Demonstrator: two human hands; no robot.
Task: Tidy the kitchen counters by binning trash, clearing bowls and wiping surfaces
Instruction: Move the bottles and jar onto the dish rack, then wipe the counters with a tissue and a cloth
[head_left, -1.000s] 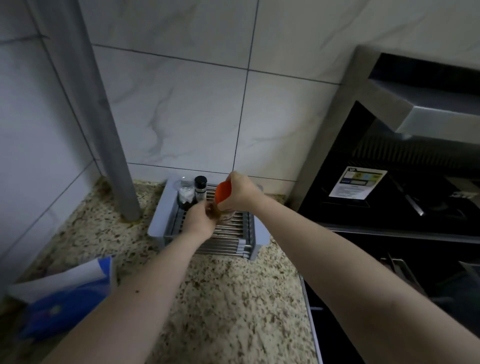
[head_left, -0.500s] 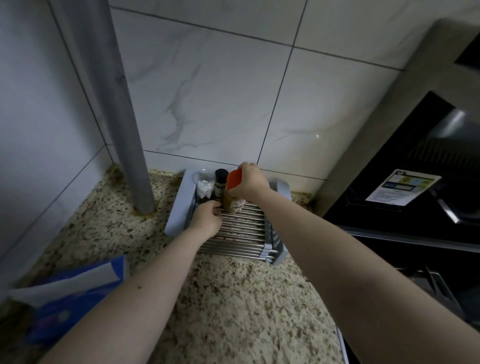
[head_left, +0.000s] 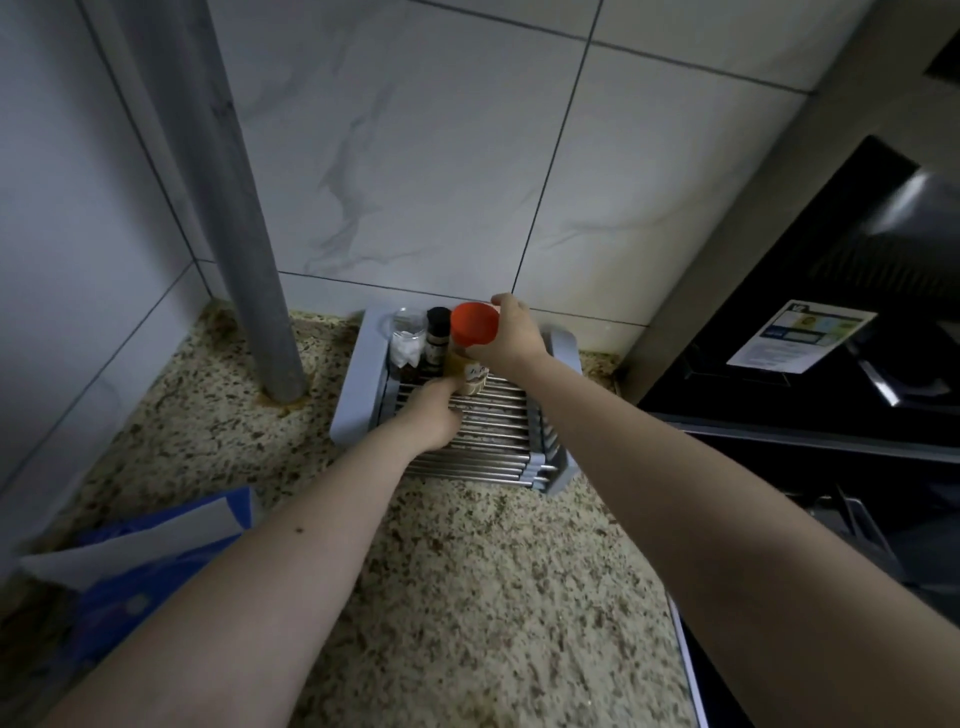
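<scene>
A spice jar with an orange-red lid (head_left: 471, 332) stands upright on a grey-blue rack with steel bars (head_left: 498, 447) at the back of the speckled granite counter (head_left: 467, 597). My right hand (head_left: 511, 335) grips the jar near its lid from the right. My left hand (head_left: 434, 410) rests on the rack's bars, its fingertips touching the jar's base. To the jar's left stand a dark-capped bottle (head_left: 438, 338) and a clear jar (head_left: 407, 338).
A grey pipe (head_left: 244, 234) rises from the counter left of the rack. A blue and white packet (head_left: 135, 561) lies at the counter's left edge. A black stove and hood with a label (head_left: 800, 338) fill the right side.
The camera has moved closer and tilted. My right hand has lowered the orange-lidded jar onto the rack beside the dark bottle, and my left hand has stayed at its base.
</scene>
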